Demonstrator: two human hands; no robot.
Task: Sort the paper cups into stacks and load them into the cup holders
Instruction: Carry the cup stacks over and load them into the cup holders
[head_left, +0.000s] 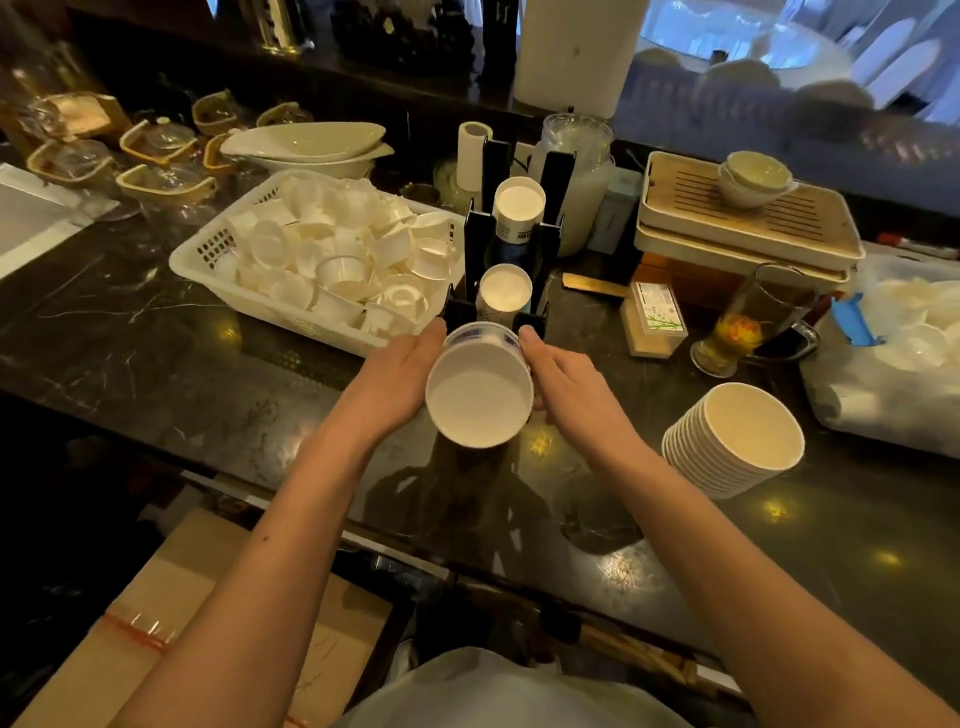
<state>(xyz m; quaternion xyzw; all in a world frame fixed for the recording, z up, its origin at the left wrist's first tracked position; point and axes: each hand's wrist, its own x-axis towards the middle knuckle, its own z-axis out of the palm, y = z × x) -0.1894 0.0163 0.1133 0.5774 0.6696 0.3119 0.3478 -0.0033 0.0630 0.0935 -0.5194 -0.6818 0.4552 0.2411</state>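
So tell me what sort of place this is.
Probably a tea house or café service counter: a black cup holder rack loaded with paper cup stacks, glass teapots lined up on the dark counter, and a slatted tea tray carrying bowls.

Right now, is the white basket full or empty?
Full: small white cups are heaped in the white basket up to its rim, several lying tipped.

Cup stack (480, 395) covers the cup holder's (475, 244) nearest slot; right of the holder, the tub (841, 410) runs off-frame.
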